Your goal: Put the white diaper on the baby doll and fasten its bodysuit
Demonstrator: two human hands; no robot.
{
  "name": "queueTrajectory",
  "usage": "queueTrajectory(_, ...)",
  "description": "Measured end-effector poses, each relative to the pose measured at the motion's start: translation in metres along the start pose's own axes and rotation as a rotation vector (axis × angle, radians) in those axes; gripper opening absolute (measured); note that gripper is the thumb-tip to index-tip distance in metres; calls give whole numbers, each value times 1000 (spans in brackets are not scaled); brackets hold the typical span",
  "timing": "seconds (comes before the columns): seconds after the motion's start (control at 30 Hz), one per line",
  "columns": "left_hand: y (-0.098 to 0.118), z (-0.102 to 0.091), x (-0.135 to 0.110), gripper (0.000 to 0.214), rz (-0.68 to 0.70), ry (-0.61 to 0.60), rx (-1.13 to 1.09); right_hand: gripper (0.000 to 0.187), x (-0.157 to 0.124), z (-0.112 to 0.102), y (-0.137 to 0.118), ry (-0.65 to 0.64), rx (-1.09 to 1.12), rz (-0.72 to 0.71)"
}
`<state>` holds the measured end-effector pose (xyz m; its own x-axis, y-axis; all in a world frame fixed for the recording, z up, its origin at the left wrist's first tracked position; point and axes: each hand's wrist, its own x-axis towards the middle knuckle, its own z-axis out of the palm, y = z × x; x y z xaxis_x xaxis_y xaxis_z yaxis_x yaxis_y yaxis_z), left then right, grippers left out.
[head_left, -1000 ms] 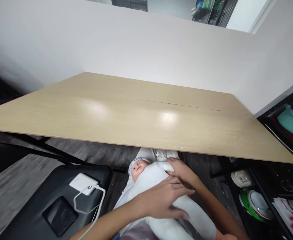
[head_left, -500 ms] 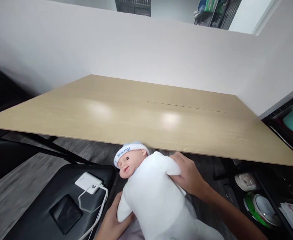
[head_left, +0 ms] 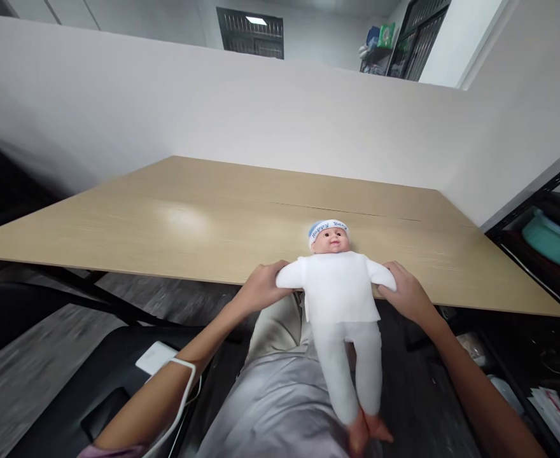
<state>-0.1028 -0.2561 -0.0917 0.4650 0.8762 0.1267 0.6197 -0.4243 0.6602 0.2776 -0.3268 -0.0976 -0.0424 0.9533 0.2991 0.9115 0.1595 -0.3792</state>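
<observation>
Two hands held one baby doll (head_left: 342,296) up in front of the person, one on each side. The left hand (head_left: 262,286) was clamped on one of the doll's soft arms, and the right hand (head_left: 408,294) was clamped on the other, with the fingers closed around the ends. The doll faced the person and stood almost straight up. Its head and its blue and white hat (head_left: 328,226) showed in front of the counter (head_left: 213,245), by the near edge, but I could not tell if its back touched the wood. Its legs hung down below that edge, with its feet near the person's lap (head_left: 265,401). The step in hand looked like holding the doll up by its arms. I think the next move called for both hands to go together, so the doll would not tip or slip. Both of the person's forearms reached forward and in, from low on each side, and the hands were about level. The left forearm passed close to a white cord (head_left: 187,397), which could catch on it.
</observation>
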Motion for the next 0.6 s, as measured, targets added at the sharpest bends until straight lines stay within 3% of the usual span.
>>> queueTrajectory(0.13,-14,-3,30,42,-1,-25,155,27,3,11,22,26,21,-4)
queueTrajectory(0.33,-50,-6,63,46,44,77,359,38,19,40,48,105,18,16)
queueTrajectory(0.47,-77,-9,92,48,60,70,412,43,51,56,62,45,51,-14)
queueTrajectory(0.6,-101,-13,133,48,102,50,459,37,101,64,76,-17,70,-57)
